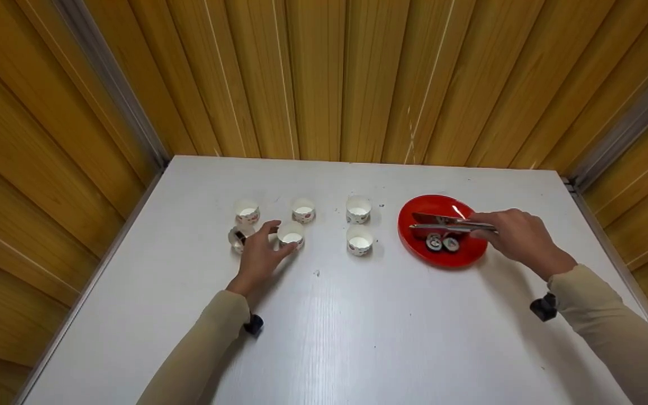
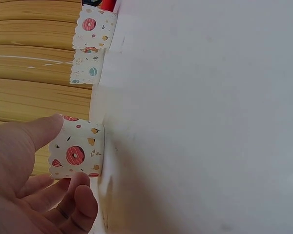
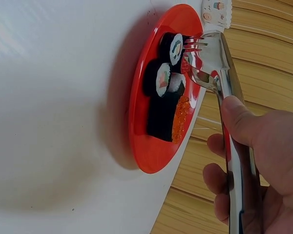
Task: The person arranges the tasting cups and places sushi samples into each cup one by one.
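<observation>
My left hand [image 1: 262, 253] has its thumb and fingers on opposite sides of a white patterned paper cup [image 2: 75, 148], pinching it as it stands on the table. Just left of that hand, another paper cup [image 1: 234, 241] has something dark inside and is partly hidden by the fingers. My right hand [image 1: 518, 236] grips metal tongs [image 3: 232, 122] over a red plate [image 3: 141, 153]. Sushi rolls [image 3: 163, 79] and a piece topped with orange roe [image 3: 161, 119] lie on the plate. The tongs' fork-like tips are beside the far roll; whether they touch it I cannot tell.
More paper cups stand upright on the white table [image 1: 324, 337]: one at the back left [image 1: 247, 212], one behind my left hand's cup [image 1: 303, 211], and two in the middle, a rear cup [image 1: 358, 210] and a front cup [image 1: 359, 242]. Wood-patterned walls [image 1: 318, 84] surround the table.
</observation>
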Available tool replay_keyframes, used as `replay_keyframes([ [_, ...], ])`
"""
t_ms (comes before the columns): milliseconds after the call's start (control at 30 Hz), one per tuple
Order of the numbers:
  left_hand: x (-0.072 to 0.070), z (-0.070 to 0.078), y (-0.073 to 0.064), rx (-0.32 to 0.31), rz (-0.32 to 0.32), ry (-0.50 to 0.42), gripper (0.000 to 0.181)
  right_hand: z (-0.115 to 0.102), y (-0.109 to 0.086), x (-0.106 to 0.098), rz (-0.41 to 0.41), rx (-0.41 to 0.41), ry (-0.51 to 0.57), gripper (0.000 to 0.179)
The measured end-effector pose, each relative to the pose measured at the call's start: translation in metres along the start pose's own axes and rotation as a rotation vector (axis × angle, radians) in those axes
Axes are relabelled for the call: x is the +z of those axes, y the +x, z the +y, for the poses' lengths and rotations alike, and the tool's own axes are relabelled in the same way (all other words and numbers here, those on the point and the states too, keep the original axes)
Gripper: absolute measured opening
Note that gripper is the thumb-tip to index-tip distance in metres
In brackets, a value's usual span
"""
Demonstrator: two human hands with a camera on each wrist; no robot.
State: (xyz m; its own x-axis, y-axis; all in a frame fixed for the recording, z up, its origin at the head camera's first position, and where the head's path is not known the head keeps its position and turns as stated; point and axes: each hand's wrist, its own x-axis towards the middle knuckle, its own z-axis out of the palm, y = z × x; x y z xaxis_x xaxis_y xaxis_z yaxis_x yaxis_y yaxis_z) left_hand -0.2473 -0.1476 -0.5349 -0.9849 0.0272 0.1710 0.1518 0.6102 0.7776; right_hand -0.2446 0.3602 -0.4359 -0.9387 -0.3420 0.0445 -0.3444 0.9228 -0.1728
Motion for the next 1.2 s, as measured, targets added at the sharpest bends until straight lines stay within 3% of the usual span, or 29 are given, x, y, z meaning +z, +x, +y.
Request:
replay_keyframes([
  [400,0.0005,0.0003,0.0014,0.045,0.017,0.008,0.06,-0.0009,0.0015,0.0008,0.035,0.004,0.002,0.035],
  [1200,0.0005,-0.0021,0.0016,0.022,0.014,0.022,0.06,0.0009,0.0017,0.0048,0.043,0.003,-0.001,0.038],
])
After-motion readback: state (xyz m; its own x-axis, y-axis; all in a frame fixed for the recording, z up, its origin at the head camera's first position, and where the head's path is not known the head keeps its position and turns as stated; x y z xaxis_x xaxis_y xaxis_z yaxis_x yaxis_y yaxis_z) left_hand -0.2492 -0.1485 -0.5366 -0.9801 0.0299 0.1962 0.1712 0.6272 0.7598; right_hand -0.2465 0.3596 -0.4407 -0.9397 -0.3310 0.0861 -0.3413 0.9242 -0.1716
